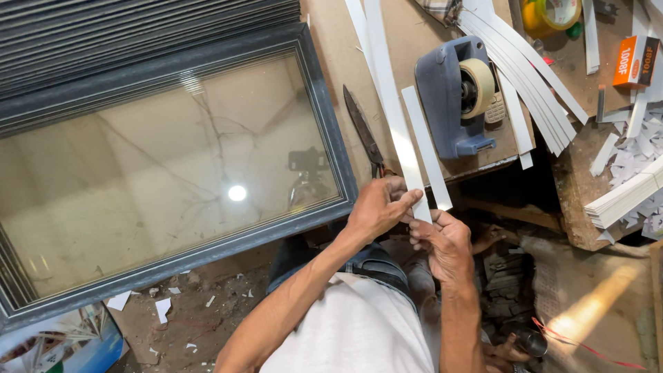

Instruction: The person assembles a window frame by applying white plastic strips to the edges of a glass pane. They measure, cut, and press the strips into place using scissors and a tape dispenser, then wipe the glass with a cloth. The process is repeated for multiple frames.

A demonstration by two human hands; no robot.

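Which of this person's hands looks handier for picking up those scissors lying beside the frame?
Probably the left hand: it sits right beside the scissors next to the frame. The right hand is farther off, and both pinch the white strips.

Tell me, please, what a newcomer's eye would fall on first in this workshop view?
Probably the large dark picture frame with reflective glass filling the left. Next, the left hand and right hand at centre, pinching long white strips. Beyond them stands a blue-grey tape dispenser.
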